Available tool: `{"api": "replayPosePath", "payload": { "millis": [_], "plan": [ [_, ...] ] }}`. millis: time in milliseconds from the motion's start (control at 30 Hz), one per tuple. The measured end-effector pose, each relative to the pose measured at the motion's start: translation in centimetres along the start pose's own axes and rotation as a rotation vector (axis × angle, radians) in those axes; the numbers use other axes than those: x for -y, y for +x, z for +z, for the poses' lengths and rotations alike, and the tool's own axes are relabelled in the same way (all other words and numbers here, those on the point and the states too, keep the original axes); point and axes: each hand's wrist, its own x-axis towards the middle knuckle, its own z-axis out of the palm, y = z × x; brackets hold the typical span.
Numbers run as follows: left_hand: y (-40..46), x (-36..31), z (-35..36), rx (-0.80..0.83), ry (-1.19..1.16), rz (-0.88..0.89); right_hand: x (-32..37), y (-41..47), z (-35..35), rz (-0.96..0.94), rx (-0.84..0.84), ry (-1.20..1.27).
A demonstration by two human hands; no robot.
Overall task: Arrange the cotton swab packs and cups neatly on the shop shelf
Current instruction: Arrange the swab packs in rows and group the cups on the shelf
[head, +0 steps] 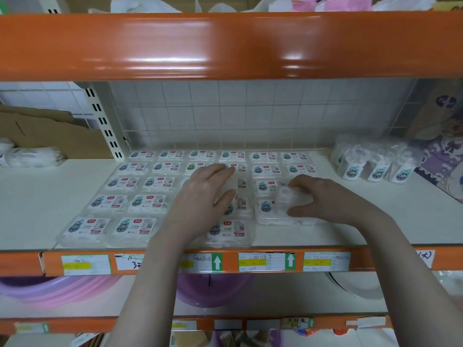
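Several clear cotton swab packs (122,182) with white labels lie in rows on the white shelf (350,221). My left hand (203,196) rests flat on packs in the middle column, fingers straight and spread. My right hand (318,196) grips a clear swab pack (283,196) in the fifth column, fingers curled over its top and thumb under its side. Bagged stacks of clear plastic cups (375,161) with labelled bottoms lie on their sides at the shelf's right back.
An orange beam (225,46) of the upper shelf hangs just above. The shelf's orange front edge (150,264) carries price labels. White bagged goods (32,156) and cardboard sit at the left. Printed purple packaging (443,159) stands at far right. Purple and pink basins (213,289) are below.
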Motion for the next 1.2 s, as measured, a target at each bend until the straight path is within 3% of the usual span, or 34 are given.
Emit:
{"api": "replayPosePath", "payload": {
  "millis": [333,667,967,1200],
  "plan": [
    [0.3,0.4,-0.1,-0.011,-0.025,0.010,1.0,1.7,-0.6,-0.106,-0.048,-0.067],
    [0.5,0.4,-0.5,0.000,-0.030,0.003,0.8,1.7,0.5,-0.299,-0.311,-0.030],
    [0.4,0.4,-0.8,0.021,-0.030,-0.008,-0.9,-1.2,1.1,-0.305,-0.151,0.124],
    [0.2,0.7,-0.9,0.016,-0.031,-0.014,-0.7,-1.0,0.5,-0.224,-0.062,0.044]
  ]
}}
